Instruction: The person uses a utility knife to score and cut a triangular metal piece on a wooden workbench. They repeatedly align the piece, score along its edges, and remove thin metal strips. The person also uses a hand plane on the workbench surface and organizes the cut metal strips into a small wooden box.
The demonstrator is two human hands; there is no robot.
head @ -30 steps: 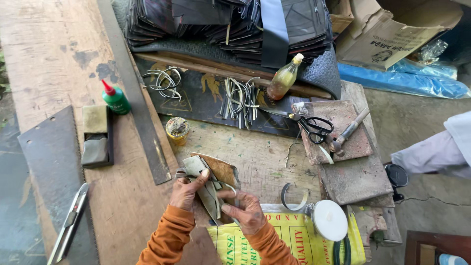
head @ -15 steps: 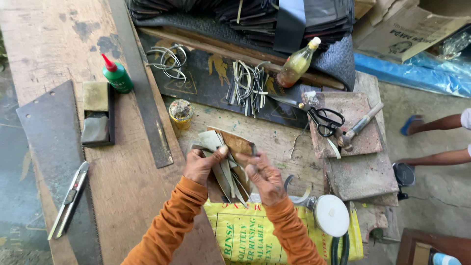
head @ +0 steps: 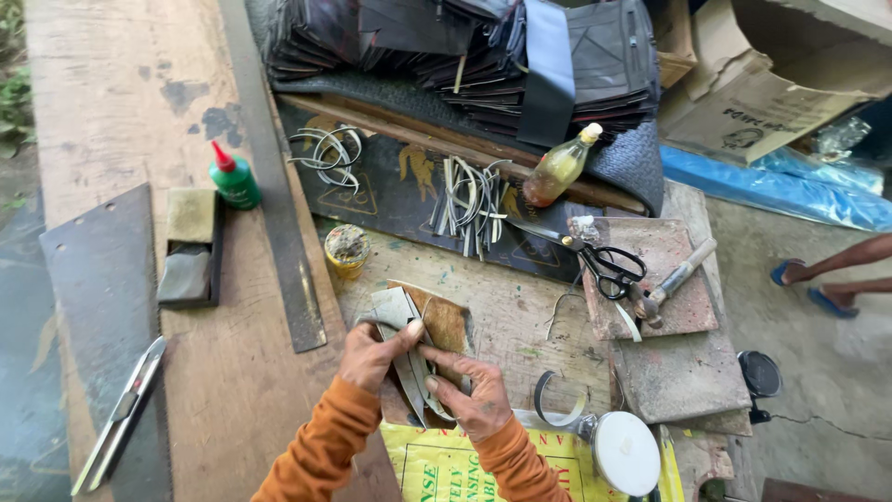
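green glue bottle (head: 233, 179) by long metal ruler (head: 275, 186) | small tin (head: 347, 249) (crusted top) | oil bottle (head: 559, 167) leaning on stacked dark sheets (head: 465, 46) | scissors (head: 609, 265) and hammer (head: 671, 282) on stone slab (head: 664, 321) | utility knife (head: 121, 414) far left

Head view, workbench from above. Left hand (head: 372, 351) and right hand (head: 471, 400) together grip a grey curved leather piece (head: 401, 325) over a brown leather scrap (head: 444, 321). Nearby: glue tin (head: 347, 249), green glue bottle (head: 233, 178), long metal ruler (head: 275, 200), scissors (head: 609, 265), hammer (head: 671, 284), oil bottle (head: 560, 167), utility knife (head: 121, 414).
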